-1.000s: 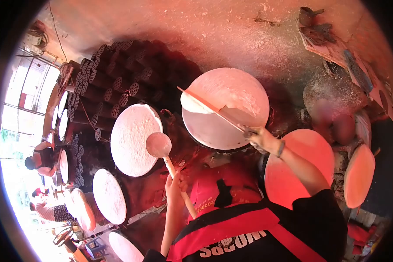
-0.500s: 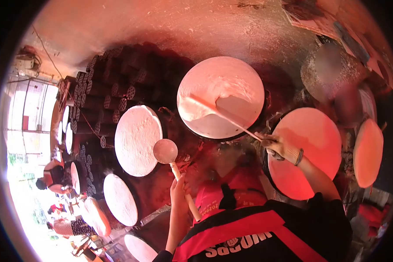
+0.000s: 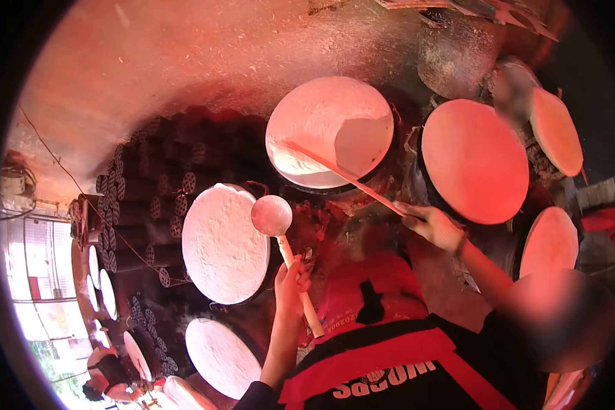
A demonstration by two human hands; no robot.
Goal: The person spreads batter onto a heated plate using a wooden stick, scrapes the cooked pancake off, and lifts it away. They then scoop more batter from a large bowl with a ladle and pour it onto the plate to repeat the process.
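My left hand grips the wooden handle of a round ladle, whose bowl hangs beside the white sheet on the left steamer. My right hand holds a long thin stick that reaches out under a thin white sheet on the middle round steamer. Part of that sheet is lifted off, baring the surface at the right side. A red bucket sits between my arms, close to my body.
More round cloth-topped steamers stand around: a bare one at the right, smaller ones at far right and lower right, white-covered ones at lower left. Stacked perforated coal briquettes fill the left. Another person works at bottom left.
The view has swung, so the steamers shifted up in frame. The stick has drawn the sheet further off the middle steamer, baring more of its right side. The ladle stays held beside the left steamer.
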